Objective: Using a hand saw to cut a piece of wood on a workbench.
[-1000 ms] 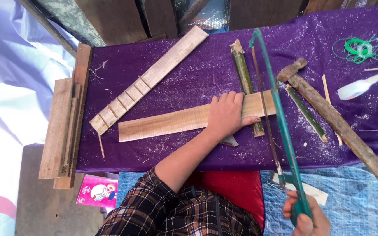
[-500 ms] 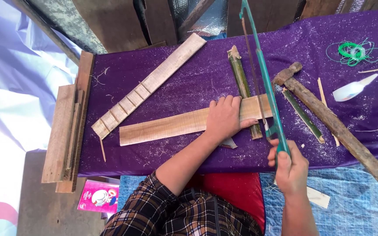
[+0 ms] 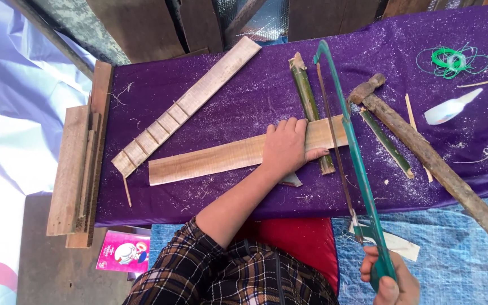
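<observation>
My left hand [image 3: 286, 148] presses flat on a long pale wooden strip [image 3: 210, 159] that lies across the purple cloth [image 3: 244, 107]. At the bottom right, my right hand [image 3: 390, 279] grips the handle of a green-framed hacksaw [image 3: 350, 141]. The saw's blade crosses the strip's right end, just right of my left fingers. A green bamboo piece [image 3: 310, 107] lies under the strip beside the blade.
A second slotted wooden strip [image 3: 187, 104] lies diagonally to the left. A rusty hammer [image 3: 425, 155] with a wooden handle, a thin bamboo sliver [image 3: 386, 141], green wire [image 3: 450, 58] and a white bottle [image 3: 447, 110] lie at the right. Planks [image 3: 80, 164] are stacked at the left edge.
My right hand has pulled the hacksaw back toward me after a forward push half a second ago. My left hand stays on the strip.
</observation>
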